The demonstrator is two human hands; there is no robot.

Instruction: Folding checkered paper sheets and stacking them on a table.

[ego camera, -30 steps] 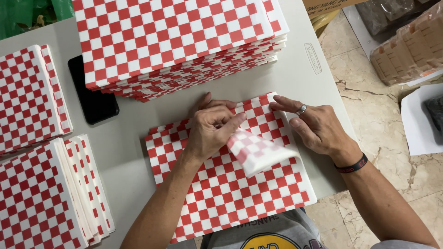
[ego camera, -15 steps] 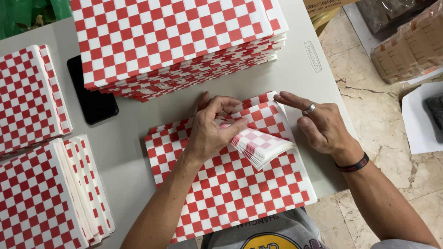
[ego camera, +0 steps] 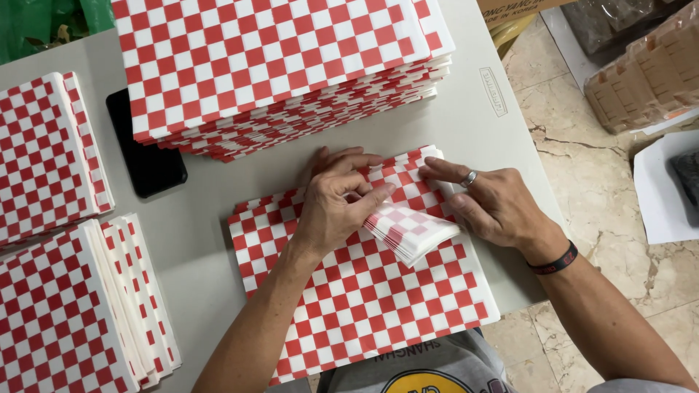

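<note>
Two hands work on a red-and-white checkered paper sheet (ego camera: 364,298) lying flat beneath them. Left hand (ego camera: 336,207) pinches the sheet's folded-up corner (ego camera: 411,229) between thumb and fingers. Right hand (ego camera: 491,204) lies open, fingers flat on the paper just beside that fold. Beyond both hands sits a tall checkered stack (ego camera: 277,65).

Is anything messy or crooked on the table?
Yes. The tall stack of checkered paper sheets has slipped sideways near its bottom, edges fanned out. The small stack under the hands lies askew to the table edge.
</note>
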